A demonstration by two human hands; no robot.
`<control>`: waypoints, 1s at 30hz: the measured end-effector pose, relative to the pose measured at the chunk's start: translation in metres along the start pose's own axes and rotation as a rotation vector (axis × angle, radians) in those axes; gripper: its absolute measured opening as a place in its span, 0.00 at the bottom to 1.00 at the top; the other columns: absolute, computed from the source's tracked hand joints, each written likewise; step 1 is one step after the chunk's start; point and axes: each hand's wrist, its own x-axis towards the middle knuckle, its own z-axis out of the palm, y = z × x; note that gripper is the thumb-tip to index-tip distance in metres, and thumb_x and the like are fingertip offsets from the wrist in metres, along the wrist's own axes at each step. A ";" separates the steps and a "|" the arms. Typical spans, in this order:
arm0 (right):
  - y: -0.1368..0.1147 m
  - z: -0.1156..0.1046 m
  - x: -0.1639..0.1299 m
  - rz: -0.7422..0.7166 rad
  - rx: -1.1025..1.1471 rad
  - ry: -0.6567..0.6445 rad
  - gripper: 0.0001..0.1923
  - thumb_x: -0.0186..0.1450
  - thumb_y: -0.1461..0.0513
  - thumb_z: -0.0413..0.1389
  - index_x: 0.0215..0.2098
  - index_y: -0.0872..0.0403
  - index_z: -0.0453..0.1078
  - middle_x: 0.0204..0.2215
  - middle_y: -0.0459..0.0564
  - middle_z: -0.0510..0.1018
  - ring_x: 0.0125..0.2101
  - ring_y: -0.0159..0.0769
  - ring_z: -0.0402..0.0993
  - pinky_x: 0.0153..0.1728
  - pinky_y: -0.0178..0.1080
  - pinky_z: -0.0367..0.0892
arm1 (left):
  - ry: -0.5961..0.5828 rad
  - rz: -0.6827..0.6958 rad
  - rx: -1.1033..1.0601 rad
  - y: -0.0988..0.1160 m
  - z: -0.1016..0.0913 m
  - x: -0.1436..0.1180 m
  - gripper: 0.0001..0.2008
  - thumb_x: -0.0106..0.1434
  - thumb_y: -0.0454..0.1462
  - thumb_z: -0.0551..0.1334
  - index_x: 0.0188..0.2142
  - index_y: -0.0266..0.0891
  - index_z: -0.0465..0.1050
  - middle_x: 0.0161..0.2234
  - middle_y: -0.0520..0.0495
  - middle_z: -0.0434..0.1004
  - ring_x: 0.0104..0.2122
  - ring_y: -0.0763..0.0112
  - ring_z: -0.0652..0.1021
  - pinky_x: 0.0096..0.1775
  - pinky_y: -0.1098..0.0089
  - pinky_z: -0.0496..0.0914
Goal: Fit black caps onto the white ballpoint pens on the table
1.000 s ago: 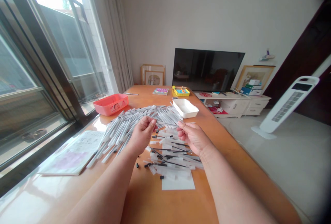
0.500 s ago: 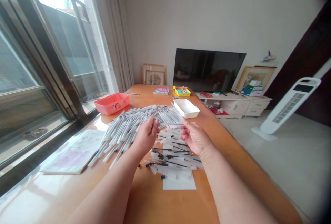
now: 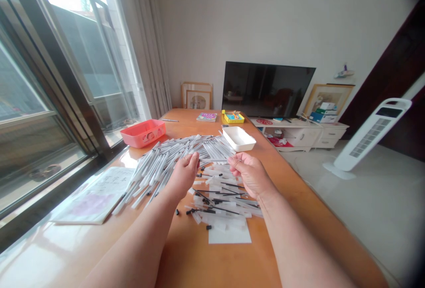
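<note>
My left hand (image 3: 183, 175) and my right hand (image 3: 249, 173) are raised a little above the wooden table (image 3: 186, 252), fingertips facing each other. A thin white pen tube (image 3: 214, 161) spans the gap, pinched at each end by one hand. Behind and left of my left hand lies a big pile of white pens (image 3: 162, 159). Under and in front of both hands is a scatter of black refills and clear caps (image 3: 219, 201), partly on a white sheet (image 3: 229, 235).
A white tray (image 3: 244, 145) stands beyond my right hand and a pink tray (image 3: 143, 133) at the far left. An open booklet (image 3: 96, 195) lies by the window. A yellow box (image 3: 233, 117) and a book (image 3: 206, 117) sit at the table's far end. A tower fan (image 3: 368, 137) stands on the floor at right.
Both hands stayed close together with the pen tube between them. My left hand dipped slightly and its fingers turned; my right hand shifted a little up.
</note>
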 end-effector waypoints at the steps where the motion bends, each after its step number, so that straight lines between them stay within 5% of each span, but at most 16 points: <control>1: 0.000 -0.001 0.000 -0.008 -0.007 -0.011 0.17 0.57 0.51 0.68 0.33 0.55 0.72 0.23 0.44 0.75 0.24 0.29 0.66 0.30 0.35 0.61 | -0.030 -0.049 -0.030 0.000 0.000 -0.001 0.26 0.68 0.55 0.54 0.21 0.42 0.60 0.17 0.54 0.61 0.20 0.71 0.63 0.27 0.68 0.58; 9: -0.001 -0.003 0.002 0.032 -0.011 0.062 0.15 0.56 0.53 0.67 0.31 0.55 0.73 0.24 0.45 0.76 0.24 0.30 0.67 0.31 0.35 0.62 | -0.152 -0.078 -0.345 -0.002 0.000 -0.003 0.22 0.63 0.57 0.61 0.34 0.39 0.70 0.30 0.47 0.77 0.27 0.70 0.73 0.34 0.68 0.68; 17: -0.005 -0.002 0.000 0.008 0.034 0.002 0.12 0.57 0.57 0.66 0.34 0.55 0.73 0.25 0.45 0.76 0.26 0.30 0.67 0.33 0.35 0.62 | -0.158 -0.085 -0.116 0.000 -0.002 -0.005 0.27 0.69 0.55 0.54 0.20 0.41 0.63 0.17 0.52 0.65 0.20 0.72 0.65 0.27 0.69 0.61; 23: -0.003 -0.004 0.002 0.004 0.047 0.025 0.11 0.57 0.57 0.66 0.33 0.55 0.73 0.26 0.45 0.76 0.27 0.30 0.67 0.33 0.36 0.62 | -0.182 -0.121 -0.291 -0.002 0.000 -0.004 0.23 0.66 0.57 0.57 0.30 0.39 0.70 0.27 0.48 0.75 0.24 0.72 0.71 0.30 0.69 0.66; 30: -0.004 -0.003 0.001 -0.025 0.065 -0.011 0.10 0.57 0.59 0.65 0.34 0.54 0.73 0.27 0.45 0.76 0.28 0.31 0.68 0.35 0.36 0.62 | -0.177 -0.156 -0.149 0.003 0.001 -0.006 0.29 0.67 0.58 0.54 0.20 0.41 0.62 0.16 0.52 0.63 0.18 0.74 0.63 0.26 0.70 0.59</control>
